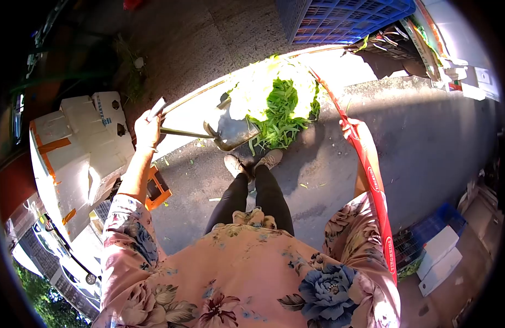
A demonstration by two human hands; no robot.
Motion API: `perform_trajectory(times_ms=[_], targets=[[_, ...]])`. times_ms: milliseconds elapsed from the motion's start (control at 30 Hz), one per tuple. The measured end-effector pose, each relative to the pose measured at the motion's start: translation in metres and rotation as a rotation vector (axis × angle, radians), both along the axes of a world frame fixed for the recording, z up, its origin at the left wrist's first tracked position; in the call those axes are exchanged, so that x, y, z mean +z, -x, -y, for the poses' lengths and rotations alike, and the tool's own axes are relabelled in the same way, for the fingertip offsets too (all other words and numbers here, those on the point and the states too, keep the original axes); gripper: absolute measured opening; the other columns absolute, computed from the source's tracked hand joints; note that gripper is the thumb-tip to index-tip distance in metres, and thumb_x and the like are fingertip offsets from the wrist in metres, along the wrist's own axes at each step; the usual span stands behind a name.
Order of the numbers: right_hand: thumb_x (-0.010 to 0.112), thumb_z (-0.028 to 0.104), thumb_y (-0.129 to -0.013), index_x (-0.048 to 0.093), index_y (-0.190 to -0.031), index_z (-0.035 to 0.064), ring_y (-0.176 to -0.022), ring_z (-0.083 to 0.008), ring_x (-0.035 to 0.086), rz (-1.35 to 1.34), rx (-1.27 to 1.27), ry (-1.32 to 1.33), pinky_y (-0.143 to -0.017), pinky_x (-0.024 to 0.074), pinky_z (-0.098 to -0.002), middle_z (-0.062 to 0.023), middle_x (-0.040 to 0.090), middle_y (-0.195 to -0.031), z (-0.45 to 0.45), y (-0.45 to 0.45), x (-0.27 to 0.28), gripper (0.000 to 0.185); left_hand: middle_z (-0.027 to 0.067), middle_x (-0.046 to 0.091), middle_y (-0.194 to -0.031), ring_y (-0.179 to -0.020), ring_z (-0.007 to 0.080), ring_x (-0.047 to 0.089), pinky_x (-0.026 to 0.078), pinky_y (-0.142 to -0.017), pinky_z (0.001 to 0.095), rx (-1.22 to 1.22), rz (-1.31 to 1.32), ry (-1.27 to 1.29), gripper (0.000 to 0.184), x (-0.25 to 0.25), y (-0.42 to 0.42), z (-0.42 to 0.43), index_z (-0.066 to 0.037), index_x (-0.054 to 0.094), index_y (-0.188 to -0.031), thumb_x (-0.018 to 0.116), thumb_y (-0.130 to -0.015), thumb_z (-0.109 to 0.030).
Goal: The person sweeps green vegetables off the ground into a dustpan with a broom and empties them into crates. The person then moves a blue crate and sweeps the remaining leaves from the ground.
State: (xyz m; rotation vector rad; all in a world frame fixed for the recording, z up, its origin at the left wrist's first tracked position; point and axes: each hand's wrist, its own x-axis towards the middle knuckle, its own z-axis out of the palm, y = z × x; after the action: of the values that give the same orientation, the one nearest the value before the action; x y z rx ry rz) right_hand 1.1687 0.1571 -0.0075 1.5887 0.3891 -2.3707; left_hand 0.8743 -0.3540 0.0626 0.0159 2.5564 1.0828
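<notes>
My left hand (147, 130) is closed around the handle of a metal shovel (236, 128), whose blade rests on the ground against the left side of a pile of green leaves (285, 106). My right hand (357, 133) grips a long red pole (375, 188) with white lettering. The pole slants from beside my right arm up to the pile's upper right edge, where its far end is lost in glare. Bright sunlight washes out the upper part of the leaves.
White foam boxes (80, 142) with orange tape stand at the left, beside an orange crate (158, 188). A blue crate (345, 22) is at the top. White boxes (439, 259) lie at the lower right. My feet (270, 158) are just below the leaves.
</notes>
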Motion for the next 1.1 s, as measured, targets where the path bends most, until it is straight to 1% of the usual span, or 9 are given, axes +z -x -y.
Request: perform_trajectory(times_ms=[133, 333, 367, 433, 667, 800, 933, 967, 1100], targets=[[0.048, 0.009, -0.076, 0.041, -0.084, -0.0016, -0.044, -0.0099, 0.041, -0.1, -0.011, 0.156, -0.034, 0.0349, -0.0197, -0.0082, 0.047, -0.067, -0.041, -0.006, -0.02, 0.015, -0.0061, 0.041, -0.058, -0.05, 0.0014, 0.035, 0.027, -0.045, 0.0156, 0.07, -0.053, 0.019, 0.009, 0.021, 0.0, 0.024, -0.004, 0.056, -0.077, 0.053, -0.079, -0.012], [0.05, 0.015, -0.078, 0.046, -0.08, 0.0044, -0.039, -0.0079, 0.037, 0.209, 0.215, -0.349, -0.029, 0.0277, -0.0191, -0.0041, 0.046, -0.063, -0.066, -0.024, -0.006, 0.011, -0.0055, 0.038, -0.057, -0.052, 0.0024, 0.033, 0.028, -0.046, 0.0177, 0.04, -0.128, 0.026, 0.011, 0.038, -0.024, 0.008, -0.005, 0.048, -0.069, 0.051, -0.078, -0.01], [0.05, 0.014, -0.077, 0.047, -0.079, 0.0027, -0.039, -0.0087, 0.039, 0.231, 0.216, -0.384, -0.029, 0.0289, -0.0202, -0.0044, 0.046, -0.061, -0.069, -0.02, -0.018, 0.012, -0.0069, 0.027, -0.056, -0.052, 0.0025, 0.025, 0.021, -0.044, 0.0174, 0.113, -0.084, 0.054, 0.025, 0.035, -0.041, -0.013, -0.008, 0.033, -0.056, 0.048, -0.075, 0.0], [0.048, 0.01, -0.075, 0.048, -0.076, 0.0011, -0.039, -0.0101, 0.041, 0.298, 0.511, -0.559, -0.03, 0.0321, -0.0222, -0.0053, 0.047, -0.058, -0.055, 0.011, -0.019, 0.009, -0.0063, 0.027, -0.057, -0.054, 0.0031, 0.024, 0.022, -0.045, 0.0175, 0.043, -0.102, 0.055, 0.025, 0.017, -0.067, -0.015, -0.008, 0.033, -0.057, 0.047, -0.074, 0.001], [0.049, 0.012, -0.077, 0.047, -0.073, 0.0019, -0.038, -0.0093, 0.041, 0.221, 0.577, -0.456, -0.031, 0.0333, -0.0223, -0.0048, 0.047, -0.058, 0.051, 0.049, -0.008, 0.011, -0.0051, 0.028, -0.056, -0.054, 0.0037, 0.026, 0.023, -0.045, 0.0185, 0.0, 0.069, -0.13, 0.025, 0.001, -0.075, 0.022, -0.007, 0.032, -0.055, 0.048, -0.072, 0.003], [0.049, 0.013, -0.077, 0.047, -0.073, 0.0018, -0.038, -0.0093, 0.041, 0.189, 0.609, -0.408, -0.031, 0.0332, -0.0223, -0.0048, 0.047, -0.059, 0.124, 0.058, 0.02, 0.012, -0.005, 0.037, -0.054, -0.051, 0.0031, 0.033, 0.027, -0.044, 0.018, -0.337, 0.002, 0.163, 0.012, -0.031, -0.069, 0.057, -0.004, 0.048, -0.064, 0.054, -0.074, -0.005], [0.049, 0.013, -0.078, 0.047, -0.074, 0.0017, -0.038, -0.0093, 0.041, 0.156, 0.649, -0.373, -0.031, 0.0332, -0.0224, -0.0047, 0.047, -0.059, 0.197, 0.076, 0.038, 0.012, -0.0003, 0.039, -0.054, -0.052, 0.006, 0.035, 0.032, -0.046, 0.0213, -0.251, 0.059, 0.087, 0.01, -0.026, -0.059, 0.044, -0.003, 0.049, -0.066, 0.057, -0.071, -0.008], [0.049, 0.013, -0.078, 0.047, -0.074, 0.0017, -0.038, -0.0093, 0.041, 0.153, 0.662, -0.366, -0.031, 0.0332, -0.0224, -0.0047, 0.047, -0.059, 0.215, 0.08, 0.042, 0.012, 0.0088, 0.035, -0.052, -0.047, 0.0196, 0.035, 0.033, -0.047, 0.0293, -0.233, 0.097, 0.035, 0.013, -0.018, -0.059, 0.036, -0.004, 0.04, -0.058, 0.05, -0.064, -0.009], [0.049, 0.014, -0.078, 0.047, -0.075, 0.0016, -0.038, -0.0093, 0.041, 0.152, 0.68, -0.346, -0.031, 0.0332, -0.0225, -0.0046, 0.047, -0.059, 0.275, 0.09, 0.057, 0.013, 0.0061, 0.04, -0.053, -0.049, 0.0183, 0.038, 0.034, -0.049, 0.0283, -0.42, -0.123, -0.009, 0.015, -0.024, -0.043, 0.045, -0.005, 0.044, -0.062, 0.055, -0.067, -0.013]])
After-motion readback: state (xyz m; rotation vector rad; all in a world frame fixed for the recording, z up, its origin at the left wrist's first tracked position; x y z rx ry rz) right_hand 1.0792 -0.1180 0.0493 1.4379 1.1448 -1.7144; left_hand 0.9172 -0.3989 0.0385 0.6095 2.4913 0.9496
